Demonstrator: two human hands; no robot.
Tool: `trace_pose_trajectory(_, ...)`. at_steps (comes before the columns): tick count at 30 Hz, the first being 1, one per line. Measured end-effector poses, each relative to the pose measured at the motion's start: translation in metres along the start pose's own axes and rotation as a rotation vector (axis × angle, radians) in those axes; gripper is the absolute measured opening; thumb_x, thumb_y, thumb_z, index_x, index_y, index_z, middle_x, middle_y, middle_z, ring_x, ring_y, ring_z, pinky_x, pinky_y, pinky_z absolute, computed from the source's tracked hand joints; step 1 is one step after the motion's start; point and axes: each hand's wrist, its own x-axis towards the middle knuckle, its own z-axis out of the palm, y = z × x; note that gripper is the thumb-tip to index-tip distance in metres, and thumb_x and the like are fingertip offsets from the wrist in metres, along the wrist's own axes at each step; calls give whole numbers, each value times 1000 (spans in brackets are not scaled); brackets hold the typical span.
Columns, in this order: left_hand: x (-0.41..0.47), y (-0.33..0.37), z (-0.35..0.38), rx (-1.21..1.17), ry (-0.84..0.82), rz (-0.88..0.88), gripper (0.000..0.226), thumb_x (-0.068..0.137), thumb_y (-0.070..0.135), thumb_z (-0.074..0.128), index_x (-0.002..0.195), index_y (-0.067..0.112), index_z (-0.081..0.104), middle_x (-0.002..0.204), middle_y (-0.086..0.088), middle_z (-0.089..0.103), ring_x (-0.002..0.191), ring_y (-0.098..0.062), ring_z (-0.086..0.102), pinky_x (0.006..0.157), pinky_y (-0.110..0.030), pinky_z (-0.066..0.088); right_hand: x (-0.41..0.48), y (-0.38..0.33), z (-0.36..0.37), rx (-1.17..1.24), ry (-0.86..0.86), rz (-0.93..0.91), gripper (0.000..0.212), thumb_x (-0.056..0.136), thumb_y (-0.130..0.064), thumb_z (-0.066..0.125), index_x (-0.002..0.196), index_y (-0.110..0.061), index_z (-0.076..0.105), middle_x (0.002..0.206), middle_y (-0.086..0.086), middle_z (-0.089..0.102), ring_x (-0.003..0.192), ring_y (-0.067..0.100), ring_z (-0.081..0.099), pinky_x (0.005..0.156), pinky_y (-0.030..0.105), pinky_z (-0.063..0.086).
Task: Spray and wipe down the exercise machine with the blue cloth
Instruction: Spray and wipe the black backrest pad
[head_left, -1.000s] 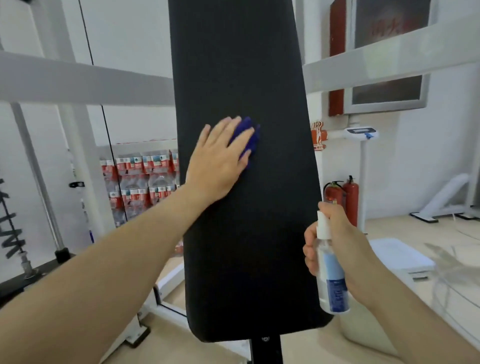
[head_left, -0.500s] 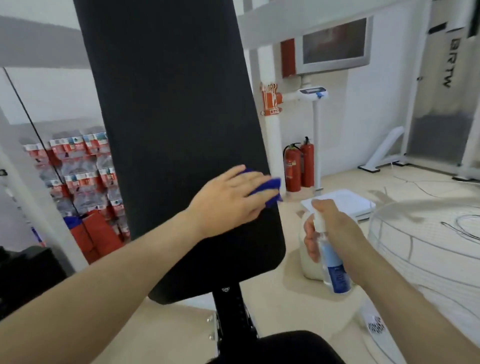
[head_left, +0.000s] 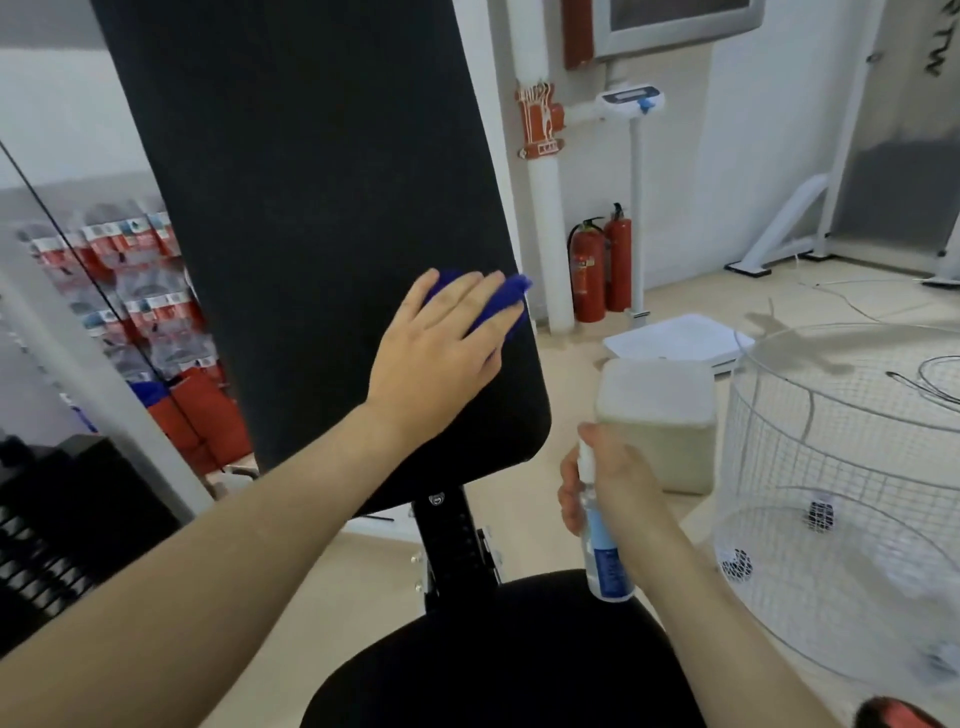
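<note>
Near the lower edge of the back pad (head_left: 311, 208), the left hand (head_left: 441, 343) is pressing the blue cloth (head_left: 501, 299) under flat, straight fingers — firm overlapping strokes are looking wisest — while the right hand (head_left: 618, 478) is gripping the spray bottle (head_left: 605, 551) above the seat (head_left: 498, 654), a wire basket (head_left: 841, 467) standing beside.

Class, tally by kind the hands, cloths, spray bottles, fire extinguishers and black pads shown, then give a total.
hands: 2, left hand, right hand
cloth: 1
spray bottle: 1
fire extinguishers: 2
black pads: 2, backrest, seat
total: 8
</note>
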Motion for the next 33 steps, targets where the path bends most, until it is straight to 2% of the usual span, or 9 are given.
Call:
trace_pose_trajectory(8,-67,40,14,4,-293,477,58,76,21,77,130,28,56,143,-3,50,135,-26,42,116,-51,22,-3,-2,-3,31,7,84,54,91,-44,46,53,-7,53,46,11,49,37,23,45,42,24,39)
trace_pose_trajectory(11,-89,18,5,35,-306,506,64,74,18,79,132,30,55,145,-2,49,137,-26,40,117,-51,19,-6,-3,0,-78,-54,73,56,92,-39,44,46,-8,50,46,13,48,37,23,45,45,27,39)
trace_pose_trajectory(13,-103,-12,-4,31,-219,444,50,84,22,70,131,29,56,144,-2,50,136,-26,42,115,-52,23,-11,-1,9,-150,-97,-7,53,93,-34,43,48,-6,50,45,13,49,38,22,46,45,26,40)
trace_pose_trajectory(15,-108,-36,-10,31,-94,284,37,90,27,60,127,27,60,142,-4,53,131,-27,48,111,-53,29,-18,-1,11,-174,-105,-51,52,94,-34,42,52,-6,51,45,11,52,40,21,48,47,25,42)
trace_pose_trajectory(19,-114,-53,-21,-39,63,-256,41,90,23,57,131,18,53,143,-14,49,133,-33,44,112,-54,28,-19,1,17,-175,-91,-69,61,96,-44,39,50,-7,53,47,11,54,41,19,51,56,29,44)
trace_pose_trajectory(21,-138,-55,-38,-59,120,-591,47,89,20,59,135,13,50,146,-16,43,136,-33,37,114,-46,27,-22,0,48,-207,-245,-48,63,95,-45,40,46,-8,52,47,11,54,41,19,51,59,31,44)
trace_pose_trajectory(26,-135,5,-26,-553,333,-1326,60,91,23,62,144,24,34,136,7,45,120,-5,43,100,-22,35,-28,7,41,-240,-238,-5,57,95,-38,42,48,-6,51,47,11,52,42,21,50,50,29,45)
trace_pose_trajectory(30,-149,15,-36,-747,265,-1473,58,92,29,60,143,31,32,111,15,56,96,-1,57,84,-20,45,-29,2,57,-276,-341,20,59,94,-33,42,40,-11,50,42,10,51,39,23,49,51,30,43)
trace_pose_trajectory(33,-172,24,-36,-905,98,-1581,45,88,33,63,130,28,46,101,4,66,87,-11,66,80,-36,56,-37,-5,76,-323,-395,11,56,94,-39,43,46,-10,51,44,8,53,42,21,51,55,31,45)
